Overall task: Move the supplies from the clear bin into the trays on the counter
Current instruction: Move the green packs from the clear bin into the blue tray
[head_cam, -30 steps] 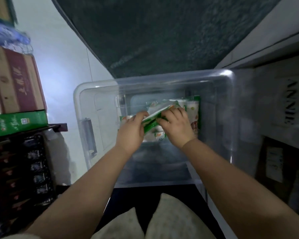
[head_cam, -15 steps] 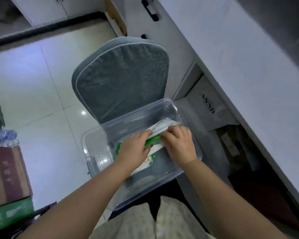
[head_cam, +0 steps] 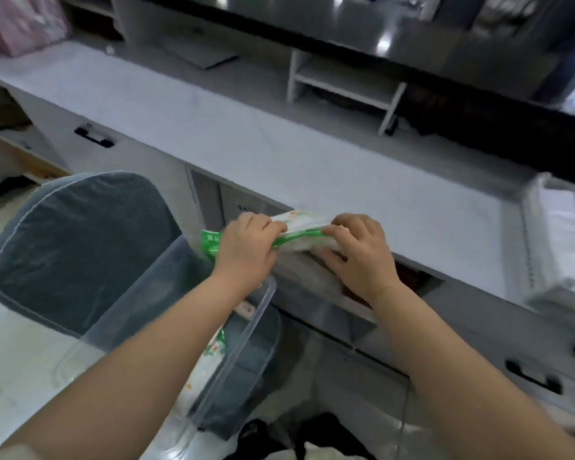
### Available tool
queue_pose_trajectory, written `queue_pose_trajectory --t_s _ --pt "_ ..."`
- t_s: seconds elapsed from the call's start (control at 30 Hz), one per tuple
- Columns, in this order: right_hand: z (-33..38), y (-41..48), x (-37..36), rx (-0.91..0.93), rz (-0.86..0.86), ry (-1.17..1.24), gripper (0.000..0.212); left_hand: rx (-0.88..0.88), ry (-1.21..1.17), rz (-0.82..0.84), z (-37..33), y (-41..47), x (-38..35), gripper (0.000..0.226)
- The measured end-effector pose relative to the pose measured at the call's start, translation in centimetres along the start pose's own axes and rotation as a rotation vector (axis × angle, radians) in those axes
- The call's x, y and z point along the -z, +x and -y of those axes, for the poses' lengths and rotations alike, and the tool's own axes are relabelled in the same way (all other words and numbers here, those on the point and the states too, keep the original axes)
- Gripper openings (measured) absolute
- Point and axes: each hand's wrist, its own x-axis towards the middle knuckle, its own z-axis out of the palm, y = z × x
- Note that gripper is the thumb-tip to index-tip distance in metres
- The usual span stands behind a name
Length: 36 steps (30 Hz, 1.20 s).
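Note:
My left hand (head_cam: 246, 252) and my right hand (head_cam: 359, 255) grip a stack of green-and-white packets (head_cam: 299, 232) from either end. The stack hangs at the counter's front edge, above the far corner of the clear bin (head_cam: 140, 293). The bin rests on a grey chair cushion (head_cam: 77, 247), and more green-and-white packets (head_cam: 213, 356) lie inside it, partly hidden by my left forearm. A white tray (head_cam: 538, 260) holding white packets sits on the counter at the far right.
The pale counter (head_cam: 279, 144) runs from upper left to lower right. A small white shelf unit (head_cam: 342, 84) stands at its back. Drawers with black handles (head_cam: 93, 139) sit below the counter, and an open dark recess lies under my right hand.
Both hands lifted the stack of packets out of the bin and up to the counter edge. My view swung from the bin up and right toward the counter.

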Motion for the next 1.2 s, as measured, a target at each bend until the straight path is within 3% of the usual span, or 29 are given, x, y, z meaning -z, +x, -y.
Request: queue_pose_trajectory --t_s 0.37,0.7,0.9,1.2 --pt "-14.0 -13.6 23.4 -0.131 -0.147 -0.35 0.034 -0.325 -0.106 -0.122 -26.6 8.5 -1.4 0.035" --pt "-24.3 -28.2 38.9 -0.32 -0.162 -0.513 0.03 -0.404 -0.298 -0.126 -52.4 12.0 -8.9 0.03" --pt "-31.7 -31.8 42.4 -0.45 -0.147 -0.545 0.033 -0.408 -0.306 -0.107 -59.2 16.8 -12.4 0.025" --pt "-45.9 -30.5 41.1 -0.639 -0.018 -0.557 0.03 -0.452 -0.29 -0.14 -63.8 29.2 -19.0 0.027"
